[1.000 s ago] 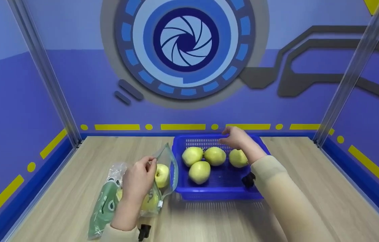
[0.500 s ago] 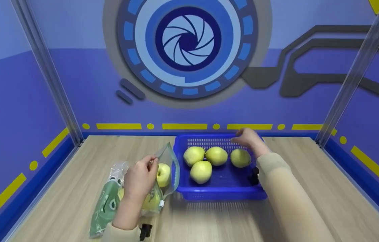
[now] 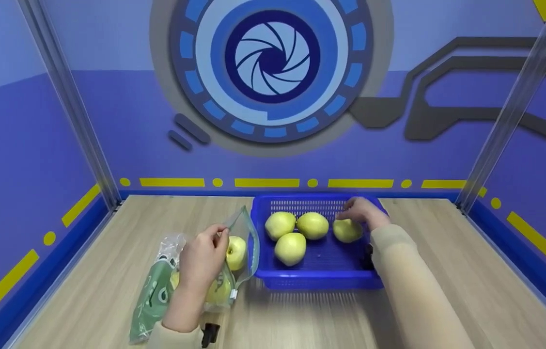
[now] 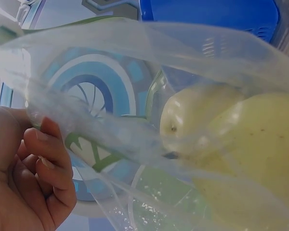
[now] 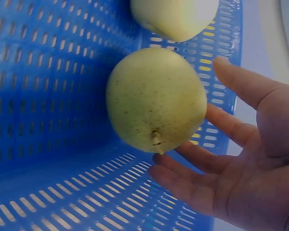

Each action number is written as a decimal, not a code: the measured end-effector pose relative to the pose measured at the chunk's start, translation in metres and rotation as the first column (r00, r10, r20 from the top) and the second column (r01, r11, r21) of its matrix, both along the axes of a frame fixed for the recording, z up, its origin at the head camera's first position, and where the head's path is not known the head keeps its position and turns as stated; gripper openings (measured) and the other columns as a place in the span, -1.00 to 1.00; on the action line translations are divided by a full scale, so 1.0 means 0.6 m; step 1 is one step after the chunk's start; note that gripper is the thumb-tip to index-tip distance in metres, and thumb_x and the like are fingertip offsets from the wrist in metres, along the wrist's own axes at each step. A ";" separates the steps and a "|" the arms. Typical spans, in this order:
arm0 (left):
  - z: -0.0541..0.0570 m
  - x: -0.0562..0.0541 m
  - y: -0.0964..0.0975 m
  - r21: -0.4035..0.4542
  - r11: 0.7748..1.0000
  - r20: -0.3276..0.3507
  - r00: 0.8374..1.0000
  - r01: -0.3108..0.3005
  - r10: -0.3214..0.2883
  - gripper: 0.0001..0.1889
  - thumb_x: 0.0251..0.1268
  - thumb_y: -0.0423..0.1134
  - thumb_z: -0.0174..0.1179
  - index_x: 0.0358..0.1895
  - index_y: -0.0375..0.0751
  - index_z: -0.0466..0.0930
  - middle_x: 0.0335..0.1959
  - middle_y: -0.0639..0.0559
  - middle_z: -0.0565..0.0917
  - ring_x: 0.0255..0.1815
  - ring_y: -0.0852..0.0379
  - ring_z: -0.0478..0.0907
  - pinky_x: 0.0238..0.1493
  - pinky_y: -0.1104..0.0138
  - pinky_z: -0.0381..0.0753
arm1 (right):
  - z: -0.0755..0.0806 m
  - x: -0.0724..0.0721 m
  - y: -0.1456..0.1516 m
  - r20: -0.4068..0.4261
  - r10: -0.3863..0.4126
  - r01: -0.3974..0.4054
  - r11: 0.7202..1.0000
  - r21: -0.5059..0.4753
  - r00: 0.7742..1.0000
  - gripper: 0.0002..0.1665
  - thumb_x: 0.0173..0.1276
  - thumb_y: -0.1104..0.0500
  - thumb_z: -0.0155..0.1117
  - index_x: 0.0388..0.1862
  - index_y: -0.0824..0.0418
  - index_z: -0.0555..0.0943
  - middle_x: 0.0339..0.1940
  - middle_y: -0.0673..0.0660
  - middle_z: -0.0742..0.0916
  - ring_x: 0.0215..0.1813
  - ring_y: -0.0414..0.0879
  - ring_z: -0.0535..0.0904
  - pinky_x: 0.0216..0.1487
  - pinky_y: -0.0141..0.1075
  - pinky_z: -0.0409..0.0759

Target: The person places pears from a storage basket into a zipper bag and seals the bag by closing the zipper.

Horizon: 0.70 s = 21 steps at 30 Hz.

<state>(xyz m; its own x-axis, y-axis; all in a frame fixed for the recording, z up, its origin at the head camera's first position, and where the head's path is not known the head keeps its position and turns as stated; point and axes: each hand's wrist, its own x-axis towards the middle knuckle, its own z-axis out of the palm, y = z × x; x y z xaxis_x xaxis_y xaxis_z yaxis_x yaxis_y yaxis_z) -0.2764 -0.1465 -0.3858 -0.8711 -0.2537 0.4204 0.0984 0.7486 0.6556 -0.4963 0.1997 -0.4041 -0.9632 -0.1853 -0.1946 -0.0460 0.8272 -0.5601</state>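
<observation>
My left hand (image 3: 202, 257) pinches the upper edge of a clear zip bag (image 3: 243, 220), whose mouth gapes toward the basket. Inside the bag are yellow-green pears, one pear (image 3: 236, 253) near the mouth; in the left wrist view a larger pear (image 4: 255, 154) fills the right side. My right hand (image 3: 364, 212) is over the right end of a blue basket (image 3: 319, 277), at a speckled pear (image 5: 156, 98). In the right wrist view its fingers spread beside and partly behind that pear, and the thumb stands apart from it.
Three other pears (image 3: 290, 249) sit grouped in the left half of the basket. A green packet in clear plastic (image 3: 149, 300) lies left of the bag on the wooden table (image 3: 311, 322). Blue panels (image 3: 273, 165) wall the back and sides.
My right hand has moved to the right and then down to the rightmost pear in the basket. The left hand keeps its hold on the bag's edge.
</observation>
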 end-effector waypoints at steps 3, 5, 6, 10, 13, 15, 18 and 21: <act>-0.001 -0.001 -0.001 -0.008 1.000 -0.009 1.000 -0.002 0.002 -0.77 0.49 -0.21 0.19 -0.03 -0.25 0.76 -0.54 0.02 0.62 -0.60 0.20 0.40 -0.58 0.36 0.33 | -0.005 0.002 -0.002 0.020 0.012 -0.012 1.000 0.005 1.000 -0.23 0.36 -0.02 0.41 0.37 0.43 0.44 0.36 0.47 0.55 0.34 0.32 0.52 0.32 0.09 0.55; -0.003 -0.002 -0.001 -0.019 1.000 -0.017 1.000 -0.007 0.007 -0.78 0.49 -0.21 0.19 -0.05 -0.25 0.76 -0.55 0.02 0.62 -0.61 0.20 0.39 -0.57 0.35 0.33 | -0.009 0.003 -0.005 0.044 0.014 -0.014 1.000 0.000 0.999 -0.21 0.34 -0.01 0.44 0.39 0.41 0.43 0.38 0.47 0.53 0.36 0.32 0.51 0.33 0.09 0.55; -0.004 -0.002 -0.001 -0.024 1.000 -0.021 1.000 -0.009 0.009 -0.78 0.48 -0.22 0.20 -0.06 -0.25 0.76 -0.56 0.03 0.62 -0.61 0.20 0.39 -0.56 0.35 0.34 | -0.012 0.004 -0.006 0.055 0.016 -0.015 1.000 -0.004 0.998 -0.20 0.33 0.01 0.45 0.39 0.40 0.43 0.39 0.47 0.52 0.36 0.32 0.51 0.33 0.08 0.55; -0.006 -0.003 0.000 -0.035 0.999 -0.031 0.999 -0.012 0.011 -0.80 0.47 -0.23 0.21 -0.08 -0.24 0.77 -0.55 0.02 0.62 -0.59 0.20 0.40 -0.54 0.35 0.35 | -0.022 0.006 -0.006 0.089 0.012 -0.010 1.000 -0.027 0.996 -0.18 0.28 0.07 0.50 0.41 0.38 0.40 0.39 0.48 0.49 0.32 0.30 0.53 0.29 0.07 0.58; -0.004 -0.001 0.001 -0.031 0.999 -0.023 1.000 -0.009 0.009 -0.80 0.48 -0.23 0.20 -0.07 -0.24 0.76 -0.54 0.02 0.63 -0.58 0.20 0.40 -0.55 0.36 0.35 | -0.027 0.005 -0.004 0.119 -0.008 0.014 0.999 -0.050 0.993 -0.18 0.26 0.10 0.51 0.42 0.34 0.40 0.37 0.46 0.50 0.24 0.25 0.55 0.23 0.07 0.61; -0.003 -0.001 0.001 -0.026 1.000 -0.007 1.000 -0.014 0.014 -0.80 0.49 -0.22 0.20 -0.06 -0.23 0.76 -0.53 0.03 0.62 -0.58 0.20 0.41 -0.55 0.38 0.34 | -0.029 0.003 -0.003 0.137 -0.015 0.024 0.997 -0.067 0.991 -0.19 0.26 0.12 0.50 0.42 0.32 0.39 0.35 0.45 0.51 0.19 0.22 0.57 0.16 0.08 0.65; -0.003 0.000 0.002 -0.020 1.000 0.017 1.000 -0.020 0.021 -0.79 0.50 -0.20 0.20 -0.04 -0.22 0.76 -0.52 0.02 0.62 -0.57 0.19 0.41 -0.54 0.39 0.35 | -0.030 0.001 -0.001 0.163 -0.021 0.035 0.996 -0.083 0.986 -0.21 0.25 0.16 0.48 0.42 0.29 0.39 0.31 0.44 0.52 0.12 0.20 0.59 0.07 0.11 0.68; -0.001 0.000 0.003 -0.010 1.000 0.029 0.999 -0.020 0.020 -0.78 0.51 -0.20 0.19 -0.03 -0.23 0.76 -0.51 0.01 0.63 -0.56 0.18 0.42 -0.53 0.38 0.37 | -0.029 -0.001 0.001 0.175 -0.020 0.036 0.995 -0.088 0.984 -0.23 0.25 0.18 0.46 0.40 0.29 0.39 0.28 0.44 0.52 0.07 0.16 0.60 0.02 0.09 0.70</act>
